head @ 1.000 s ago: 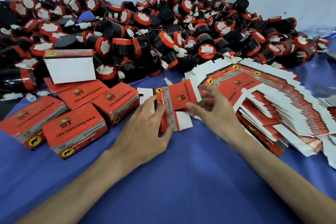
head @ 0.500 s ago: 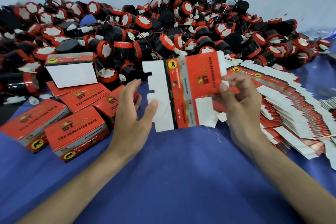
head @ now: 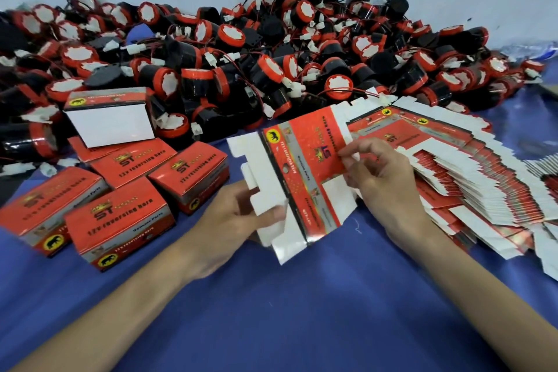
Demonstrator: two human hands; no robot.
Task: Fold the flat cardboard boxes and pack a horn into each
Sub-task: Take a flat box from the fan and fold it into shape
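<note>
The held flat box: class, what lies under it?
Blue cloth and the left hand, its fingers hidden behind white flaps of the held flat box. Anything else beneath is covered.

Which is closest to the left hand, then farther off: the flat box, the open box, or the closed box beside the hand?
1. Flat box, held in the left hand.
2. Closed box, just left of it.
3. Open box, back left.

Head-worn, close, down onto cloth (head: 287, 311)

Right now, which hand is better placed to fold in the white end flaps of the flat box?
Left. The left hand grips those flaps, thumb on them; the right hand pinches the red panel on the opposite side.
</note>
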